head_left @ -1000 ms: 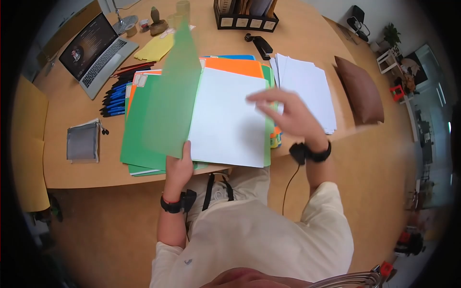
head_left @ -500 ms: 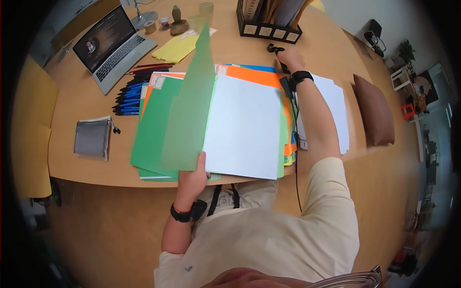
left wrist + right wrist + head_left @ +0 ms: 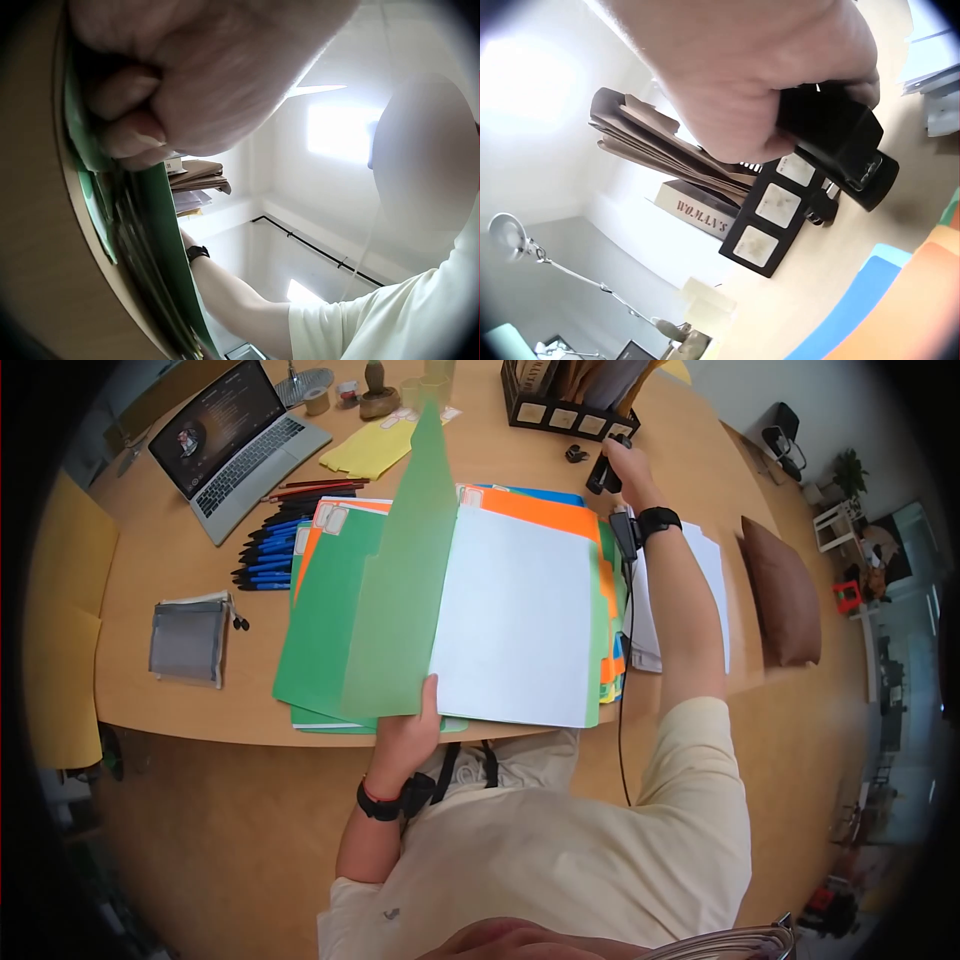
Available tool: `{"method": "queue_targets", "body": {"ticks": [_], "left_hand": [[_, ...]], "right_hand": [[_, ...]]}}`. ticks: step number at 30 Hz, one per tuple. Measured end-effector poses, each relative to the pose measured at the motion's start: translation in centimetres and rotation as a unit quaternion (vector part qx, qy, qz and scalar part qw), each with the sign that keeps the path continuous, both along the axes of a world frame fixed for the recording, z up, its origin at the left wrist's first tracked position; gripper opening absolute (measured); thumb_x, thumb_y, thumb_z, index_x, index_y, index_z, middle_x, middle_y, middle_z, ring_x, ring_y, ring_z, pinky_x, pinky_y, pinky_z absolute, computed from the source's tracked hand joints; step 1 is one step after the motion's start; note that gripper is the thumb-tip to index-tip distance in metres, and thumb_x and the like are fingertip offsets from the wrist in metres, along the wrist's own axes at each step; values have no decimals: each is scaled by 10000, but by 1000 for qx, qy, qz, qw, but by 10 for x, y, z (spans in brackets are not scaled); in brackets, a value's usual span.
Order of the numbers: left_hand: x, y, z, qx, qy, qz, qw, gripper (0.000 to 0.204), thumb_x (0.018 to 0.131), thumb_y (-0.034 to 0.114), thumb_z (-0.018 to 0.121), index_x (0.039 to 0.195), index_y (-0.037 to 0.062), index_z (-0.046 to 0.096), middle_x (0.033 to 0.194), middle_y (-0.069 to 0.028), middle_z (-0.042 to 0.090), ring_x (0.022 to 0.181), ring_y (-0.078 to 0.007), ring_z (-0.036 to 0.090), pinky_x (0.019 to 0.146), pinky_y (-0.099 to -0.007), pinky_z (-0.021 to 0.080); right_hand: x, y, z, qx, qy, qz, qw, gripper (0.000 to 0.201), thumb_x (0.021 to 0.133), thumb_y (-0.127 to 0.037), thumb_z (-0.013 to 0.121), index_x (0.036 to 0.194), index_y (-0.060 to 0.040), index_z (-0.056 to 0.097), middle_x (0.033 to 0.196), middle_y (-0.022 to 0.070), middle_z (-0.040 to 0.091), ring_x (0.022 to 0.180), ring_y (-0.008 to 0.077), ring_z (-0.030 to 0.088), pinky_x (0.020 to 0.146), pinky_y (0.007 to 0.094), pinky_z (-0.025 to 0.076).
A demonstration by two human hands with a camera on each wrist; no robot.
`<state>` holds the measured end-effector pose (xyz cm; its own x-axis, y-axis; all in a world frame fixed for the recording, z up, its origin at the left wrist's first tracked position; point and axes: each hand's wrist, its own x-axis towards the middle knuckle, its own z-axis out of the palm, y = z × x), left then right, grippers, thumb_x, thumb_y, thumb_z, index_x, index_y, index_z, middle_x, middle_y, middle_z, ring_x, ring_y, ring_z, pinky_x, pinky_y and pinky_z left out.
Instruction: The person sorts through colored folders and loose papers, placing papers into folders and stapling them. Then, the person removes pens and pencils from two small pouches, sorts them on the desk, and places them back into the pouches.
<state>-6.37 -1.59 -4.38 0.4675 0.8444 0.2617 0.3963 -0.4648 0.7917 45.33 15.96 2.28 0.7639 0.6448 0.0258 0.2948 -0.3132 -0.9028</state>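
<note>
My right hand (image 3: 632,468) grips a black stapler (image 3: 602,474) at the back right, close to the stacked folders; in the right wrist view the stapler's (image 3: 836,139) front end sticks out past the fingers. My left hand (image 3: 408,740) holds the lower edge of an open green folder at its fold, thumb on top. The folder's translucent green cover (image 3: 405,600) stands raised. White paper (image 3: 518,622) lies on its right side. In the left wrist view, the left hand's (image 3: 202,82) fingers curl at the green folder edges.
Green, orange and blue folders (image 3: 520,507) lie stacked beneath. A small black clip-like object (image 3: 576,454) sits by the black file organizer (image 3: 560,417). White sheets (image 3: 708,595) lie to the right. Blue pens (image 3: 265,560), a laptop (image 3: 235,465) and a grey pouch (image 3: 188,640) are left.
My right hand has gone from above the white paper to the back right and picked up the stapler, now lifted beside the small black object. My left hand keeps hold of the folder.
</note>
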Motion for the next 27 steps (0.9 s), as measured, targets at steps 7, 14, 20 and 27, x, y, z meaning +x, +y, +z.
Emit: {"method": "queue_targets", "body": {"ticks": [7, 14, 20, 27], "left_hand": [[-1, 1, -1, -94, -27, -2, 995, 181, 1051, 87, 615, 1098, -82, 658, 949, -246, 679, 866, -433, 633, 803, -491, 517], [-6, -2, -4, -111, -31, 8, 993, 188, 1054, 102, 624, 1101, -73, 672, 937, -205, 680, 856, -370, 638, 806, -473, 519], [-7, -5, -3, -116, -44, 13, 992, 190, 1058, 110, 617, 1082, -65, 686, 906, -187, 680, 830, -352, 640, 791, -462, 518], [-7, -4, -8, -109, -51, 11, 993, 266, 1104, 202, 563, 1010, -38, 629, 714, -93, 533, 640, -206, 541, 648, -410, 475]], "right_hand": [[-108, 1, 43, 85, 153, 69, 982, 419, 962, -373, 676, 1113, 18, 668, 931, 112, 689, 752, 244, 710, 594, 442, 562], [-174, 22, 44, 38, 37, 121, 991, 584, 1025, -470, 597, 1191, 81, 699, 1147, 181, 744, 1111, 283, 686, 975, 392, 499], [-208, 24, 41, 5, -16, 136, 991, 481, 1056, -445, 591, 959, 22, 658, 905, 113, 701, 859, 231, 642, 805, 406, 500], [-205, 49, 11, 74, -32, 57, 995, 483, 1024, -436, 621, 915, 32, 664, 839, 154, 696, 811, 304, 668, 778, 441, 524]]}}
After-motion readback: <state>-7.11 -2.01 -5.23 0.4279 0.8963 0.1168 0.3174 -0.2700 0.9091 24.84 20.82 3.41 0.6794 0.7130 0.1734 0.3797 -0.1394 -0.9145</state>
